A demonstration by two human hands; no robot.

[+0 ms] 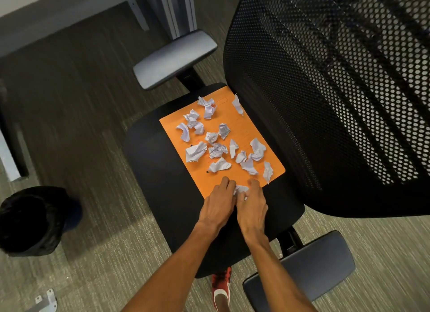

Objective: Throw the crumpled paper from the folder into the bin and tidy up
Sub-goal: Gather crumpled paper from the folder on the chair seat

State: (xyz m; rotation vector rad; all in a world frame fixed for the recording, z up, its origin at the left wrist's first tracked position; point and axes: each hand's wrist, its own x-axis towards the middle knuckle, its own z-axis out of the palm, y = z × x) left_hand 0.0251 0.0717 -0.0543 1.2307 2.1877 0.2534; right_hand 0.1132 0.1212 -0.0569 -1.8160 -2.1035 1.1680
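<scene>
Hands: your left hand (217,201) and right hand (252,203) are pinching one paper scrap (240,190) at frame centre
Papers: crumpled paper (217,144) is lying across the orange folder (176,123)
Risk: you are risking nudging scraps off; bin (35,221) is sitting lower left

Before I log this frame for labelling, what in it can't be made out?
Head view only:
- Writing on the crumpled paper: too small to read.
- Paper wad between left hand and right hand: mostly covered by fingers.
- Bin: interior too dark to see.
- Orange folder: far edge behind the chair backrest.
</scene>
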